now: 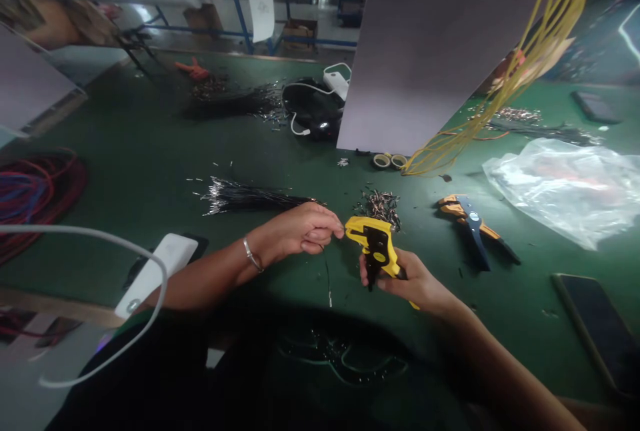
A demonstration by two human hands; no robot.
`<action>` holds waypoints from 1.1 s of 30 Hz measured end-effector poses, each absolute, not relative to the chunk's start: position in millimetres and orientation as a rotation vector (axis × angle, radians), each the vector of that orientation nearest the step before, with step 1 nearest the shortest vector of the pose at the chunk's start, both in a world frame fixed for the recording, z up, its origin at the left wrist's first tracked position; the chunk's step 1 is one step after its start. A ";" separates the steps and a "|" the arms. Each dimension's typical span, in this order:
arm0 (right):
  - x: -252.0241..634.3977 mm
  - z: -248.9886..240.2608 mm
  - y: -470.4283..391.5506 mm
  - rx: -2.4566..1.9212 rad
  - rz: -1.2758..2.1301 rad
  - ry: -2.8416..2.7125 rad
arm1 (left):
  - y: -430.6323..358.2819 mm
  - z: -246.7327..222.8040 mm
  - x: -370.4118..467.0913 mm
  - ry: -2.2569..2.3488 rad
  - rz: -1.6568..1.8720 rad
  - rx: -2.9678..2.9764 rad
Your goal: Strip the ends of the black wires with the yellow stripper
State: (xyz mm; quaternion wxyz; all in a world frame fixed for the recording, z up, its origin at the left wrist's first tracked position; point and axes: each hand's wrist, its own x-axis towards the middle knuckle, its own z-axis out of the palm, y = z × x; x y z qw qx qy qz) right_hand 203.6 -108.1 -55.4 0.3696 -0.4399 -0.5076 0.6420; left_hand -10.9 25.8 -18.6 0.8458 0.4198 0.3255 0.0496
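My right hand (407,278) is wrapped round the handles of a yellow and black wire stripper (377,244), whose nose points left. Just at that nose, my left hand (315,228) pinches a thin black wire (327,274). One end of the wire hangs below the fingers and carries a small silvery terminal; the other end is hidden between fingertips and tool. Behind the left hand lies a bundle of black wires (250,196) with silvery tips at its left. A pile of small coppery terminals or scraps (380,206) sits beyond the stripper.
On the green table (150,151) lie a blue and orange wire stripper (470,221), a phone (595,331), a clear plastic bag (565,184) and tape rolls (390,161). Yellow wires (500,111) hang beside a grey panel (415,51). Coiled red and blue wires (35,198) rest at left.
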 end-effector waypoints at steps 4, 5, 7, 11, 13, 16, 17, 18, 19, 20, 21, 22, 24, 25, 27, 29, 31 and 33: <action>205.7 -56.2 -109.1 -1.115 1.668 -1.292 | 28.7 -19.5 -10.6 0.681 0.062 0.888; 205.8 -56.5 -109.4 -1.112 1.679 -1.289 | 29.0 -19.2 -10.5 0.681 0.050 0.888; 205.7 -57.0 -109.7 -1.118 1.688 -1.296 | 29.3 -18.4 -10.4 0.679 0.034 0.891; 204.8 -55.4 -109.7 -1.169 1.661 -1.347 | 29.9 -19.4 -10.4 0.670 0.023 0.885; 204.2 -53.9 -109.9 -1.177 1.668 -1.361 | 30.8 -21.4 -10.5 0.663 0.025 0.876; 203.8 -53.3 -110.6 -1.159 1.693 -1.354 | 32.2 -24.1 -10.8 0.645 0.012 0.864; 203.8 -53.9 -110.8 -1.152 1.699 -1.348 | 32.6 -24.6 -10.9 0.639 0.002 0.863; 203.9 -54.8 -111.1 -1.148 1.704 -1.343 | 32.9 -24.9 -10.9 0.634 -0.008 0.864; 204.1 -56.0 -111.2 -1.145 1.711 -1.338 | 33.1 -24.9 -10.9 0.631 -0.019 0.867; 204.4 -57.2 -111.3 -1.143 1.719 -1.337 | 33.3 -24.8 -10.9 0.629 -0.025 0.871; 204.8 -58.5 -111.4 -1.138 1.724 -1.341 | 33.5 -24.7 -10.8 0.629 -0.031 0.873; 205.1 -59.7 -111.4 -1.133 1.727 -1.346 | 33.6 -24.6 -10.7 0.628 -0.037 0.875; 205.8 -61.4 -111.4 -1.125 1.730 -1.347 | 33.8 -24.7 -10.4 0.628 -0.050 0.874; 205.9 -62.0 -111.4 -1.121 1.732 -1.346 | 33.9 -24.9 -10.3 0.629 -0.055 0.875; 206.0 -62.7 -111.4 -1.121 1.740 -1.339 | 34.1 -25.2 -10.2 0.633 -0.057 0.876; 205.6 -63.3 -111.6 -1.121 1.741 -1.335 | 34.2 -25.4 -10.3 0.635 -0.054 0.878; 205.1 -64.1 -111.9 -1.123 1.733 -1.327 | 34.4 -25.6 -10.5 0.631 -0.057 0.879; 204.6 -65.2 -112.6 -1.128 1.730 -1.325 | 34.8 -26.2 -10.6 0.626 -0.066 0.882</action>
